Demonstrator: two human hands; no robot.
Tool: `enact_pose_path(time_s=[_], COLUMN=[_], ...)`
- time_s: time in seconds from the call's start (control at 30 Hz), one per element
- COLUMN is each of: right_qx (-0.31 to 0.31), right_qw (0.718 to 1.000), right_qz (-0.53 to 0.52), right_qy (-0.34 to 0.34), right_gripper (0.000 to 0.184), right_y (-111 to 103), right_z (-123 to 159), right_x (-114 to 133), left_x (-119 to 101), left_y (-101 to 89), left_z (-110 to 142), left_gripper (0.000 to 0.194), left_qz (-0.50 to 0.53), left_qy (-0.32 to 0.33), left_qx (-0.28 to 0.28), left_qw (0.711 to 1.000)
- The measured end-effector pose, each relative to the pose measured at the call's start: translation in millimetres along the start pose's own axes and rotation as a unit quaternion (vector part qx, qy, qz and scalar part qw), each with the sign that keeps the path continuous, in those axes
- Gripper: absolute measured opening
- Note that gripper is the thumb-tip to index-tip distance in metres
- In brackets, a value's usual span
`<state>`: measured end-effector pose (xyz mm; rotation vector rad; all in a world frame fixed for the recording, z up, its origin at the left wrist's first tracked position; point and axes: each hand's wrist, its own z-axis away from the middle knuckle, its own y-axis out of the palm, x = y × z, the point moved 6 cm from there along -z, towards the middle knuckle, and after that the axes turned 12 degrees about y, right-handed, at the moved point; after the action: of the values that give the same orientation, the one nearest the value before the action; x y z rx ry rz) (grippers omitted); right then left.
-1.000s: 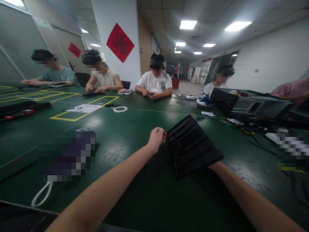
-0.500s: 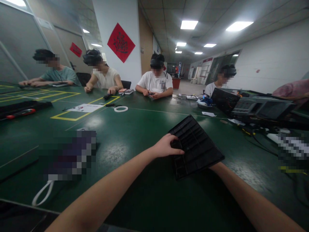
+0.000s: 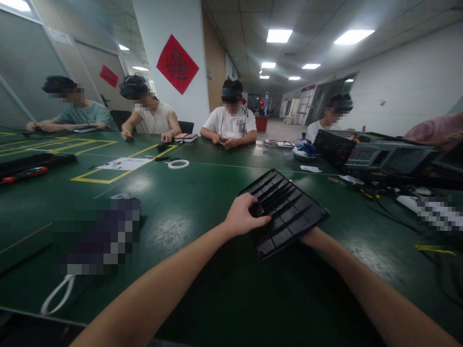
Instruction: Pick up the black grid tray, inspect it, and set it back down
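Observation:
A black ribbed plastic panel [image 3: 289, 208], divided by raised ridges into shallow compartments, is held tilted above the green table [image 3: 202, 193]. At its left side my left hand [image 3: 246, 214] is closed, fingers curled by the edge and thumb lying over the inner face. Whether something small is also between those fingers cannot be made out. My right hand [image 3: 314, 237] holds the panel from below at the right. Its fingers are hidden behind the panel.
A blurred-out object [image 3: 104, 231] with a white strap lies left. A white ring [image 3: 178, 164] and paper sheet [image 3: 126, 164] lie farther back. An opened computer case [image 3: 392, 156] with cables stands right. Several people sit around the far side, including a person in white [image 3: 231, 123].
The panel has tipped so its ridged face shows more, and has shifted slightly left and up in view. Both hands moved with it. The whole view has shifted a little.

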<state>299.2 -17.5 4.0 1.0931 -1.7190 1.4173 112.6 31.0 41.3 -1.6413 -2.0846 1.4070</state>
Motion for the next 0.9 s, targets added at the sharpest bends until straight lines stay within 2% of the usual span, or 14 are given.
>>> enact_pose_path(time_s=[0.1, 0.17, 0.2, 0.27, 0.37, 0.43, 0.53, 0.6, 0.7, 0.77, 0.83, 0.9], right_qx=[-0.053, -0.123, -0.163, -0.233, -0.282, -0.274, -0.242, -0.243, -0.298, -0.335, -0.341, -0.325], right_qw=[0.987, 0.956, 0.937, 0.878, 0.797, 0.77, 0.761, 0.76, 0.748, 0.738, 0.736, 0.739], right_qz=[0.144, 0.249, 0.288, 0.384, 0.449, 0.448, 0.435, 0.43, 0.425, 0.425, 0.427, 0.431], right_qy=[0.057, 0.094, 0.111, 0.166, 0.291, 0.362, 0.415, 0.422, 0.413, 0.403, 0.399, 0.403], right_gripper=[0.045, 0.048, 0.049, 0.048, 0.052, 0.053, 0.052, 0.055, 0.068, 0.073, 0.075, 0.076], right_y=[-35, -70, -89, -121, -151, -157, -152, -148, -147, -149, -150, -151], right_z=[-14, -17, -15, -8, 7, 13, 15, 15, 17, 20, 22, 21], right_x=[-18, -28, -34, -48, -75, -91, -100, -97, -83, -73, -67, -65], left_x=[42, 79, 98, 130, 166, 183, 201, 208, 214, 214, 215, 214], left_y=[-32.7, -61.5, -75.8, -107.1, -144.9, -157.2, -160.4, -157.6, -156.5, -160.8, -167.1, -169.4], left_z=[-4, -4, -3, 2, 14, 24, 36, 36, 32, 28, 25, 20], left_gripper=[0.043, 0.047, 0.051, 0.059, 0.07, 0.073, 0.074, 0.073, 0.074, 0.077, 0.074, 0.06], left_qz=[-0.058, -0.109, -0.139, -0.22, -0.312, -0.326, -0.326, -0.334, -0.348, -0.356, -0.356, -0.309], left_qy=[-0.128, -0.238, -0.285, -0.358, -0.433, -0.472, -0.503, -0.489, -0.472, -0.467, -0.467, -0.429], left_qx=[-0.077, -0.096, -0.083, -0.063, -0.038, -0.019, 0.007, 0.023, 0.032, 0.024, 0.022, 0.024], left_qw=[0.987, 0.96, 0.945, 0.905, 0.845, 0.819, 0.801, 0.805, 0.809, 0.809, 0.809, 0.848])
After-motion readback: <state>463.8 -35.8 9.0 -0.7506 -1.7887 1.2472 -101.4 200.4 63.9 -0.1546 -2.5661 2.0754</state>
